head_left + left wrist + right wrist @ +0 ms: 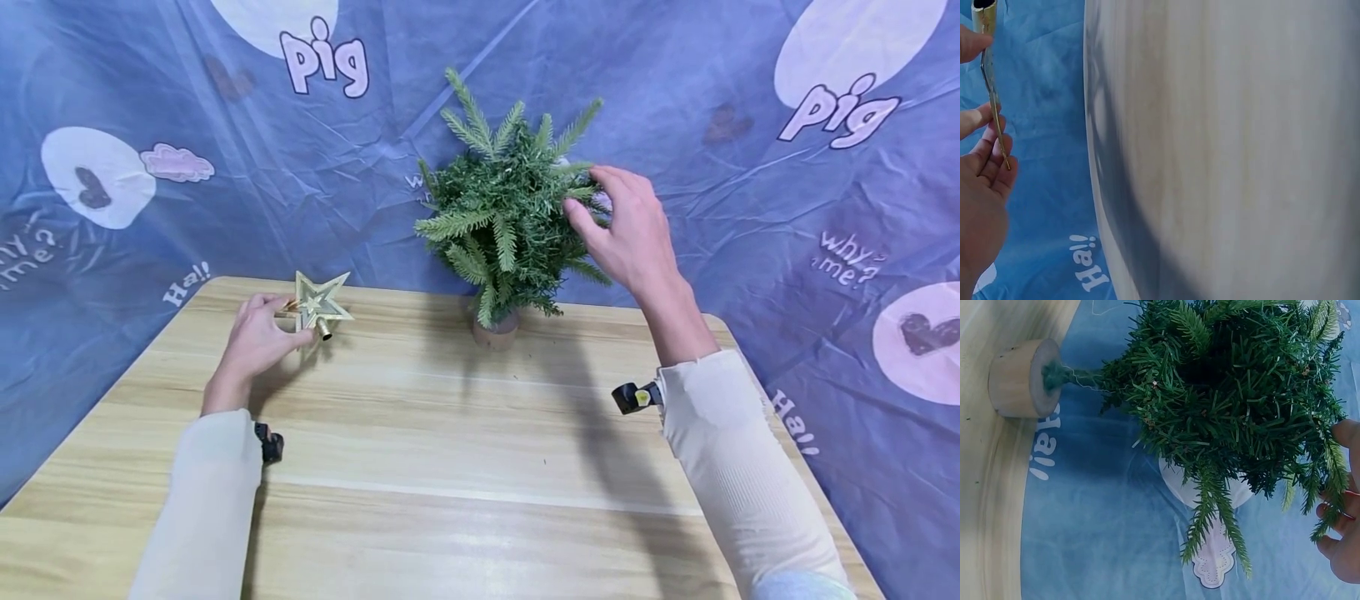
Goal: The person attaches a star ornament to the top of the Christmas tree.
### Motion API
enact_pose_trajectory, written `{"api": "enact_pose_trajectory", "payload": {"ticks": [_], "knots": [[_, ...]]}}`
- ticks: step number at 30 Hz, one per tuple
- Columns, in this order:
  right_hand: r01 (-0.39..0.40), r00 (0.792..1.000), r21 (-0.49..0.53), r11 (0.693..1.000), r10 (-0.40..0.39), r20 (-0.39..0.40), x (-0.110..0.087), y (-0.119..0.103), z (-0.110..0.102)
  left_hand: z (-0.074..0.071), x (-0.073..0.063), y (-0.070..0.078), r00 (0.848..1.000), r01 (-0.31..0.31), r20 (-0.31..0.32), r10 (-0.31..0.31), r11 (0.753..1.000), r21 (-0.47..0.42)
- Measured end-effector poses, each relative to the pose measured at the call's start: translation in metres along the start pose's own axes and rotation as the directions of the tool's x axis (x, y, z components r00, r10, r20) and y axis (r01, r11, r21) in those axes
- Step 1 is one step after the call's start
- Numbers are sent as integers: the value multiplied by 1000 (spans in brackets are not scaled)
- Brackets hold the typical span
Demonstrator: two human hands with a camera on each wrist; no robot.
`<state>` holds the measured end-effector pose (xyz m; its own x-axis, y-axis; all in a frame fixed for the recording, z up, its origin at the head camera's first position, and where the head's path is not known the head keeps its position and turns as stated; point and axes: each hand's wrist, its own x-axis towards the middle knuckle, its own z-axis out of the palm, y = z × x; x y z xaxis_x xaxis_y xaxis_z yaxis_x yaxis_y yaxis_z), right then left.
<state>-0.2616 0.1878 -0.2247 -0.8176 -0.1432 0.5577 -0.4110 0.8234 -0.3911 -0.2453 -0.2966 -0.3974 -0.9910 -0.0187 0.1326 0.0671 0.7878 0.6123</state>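
My left hand (258, 335) pinches a gold star tree topper (321, 302) between thumb and fingers, a little above the table's back left. The left wrist view shows the star (991, 87) edge-on, its tubular socket at the top. A small artificial Christmas tree (517, 200) stands upright at the table's back edge on a round wooden base (495, 332). At its right side, my right hand (633, 229) reaches to the branches, thumb and fingers spread apart. In the right wrist view, a drooping sprig (1335, 481) lies against the right fingers (1329, 545).
A wooden table (420, 442) spreads under both arms. Behind it hangs a creased blue cloth (150, 50) with printed words and hearts, close to the tree. Each wrist wears a small black camera, such as the right one (633, 398).
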Motion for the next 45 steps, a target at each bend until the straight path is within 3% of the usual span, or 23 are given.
{"api": "enact_pose_trajectory", "payload": {"ticks": [10, 19, 29, 36, 45], "knots": [[-9, 1000, -5, 1000, 9, 10, 0, 0, 0, -1, 2, 8, 997, -51, -56, 51, 999, 11], [-17, 1000, -5, 1000, 17, 24, -2, -1, 0, -7, 5, 21, 991, -55, -127, 51, 998, -26], [-27, 999, 10, 1000, 27, 24, -4, 2, 1, -9, 6, 38, 987, -78, -144, 77, 997, -1], [-24, 999, 7, 1000, 24, 24, -3, 2, 2, -14, 9, 57, 968, -115, -222, 117, 993, 22], [-21, 1000, 7, 1000, 20, 22, -4, 2, 3, -18, 17, 75, 947, -173, -262, 185, 983, 66]]}}
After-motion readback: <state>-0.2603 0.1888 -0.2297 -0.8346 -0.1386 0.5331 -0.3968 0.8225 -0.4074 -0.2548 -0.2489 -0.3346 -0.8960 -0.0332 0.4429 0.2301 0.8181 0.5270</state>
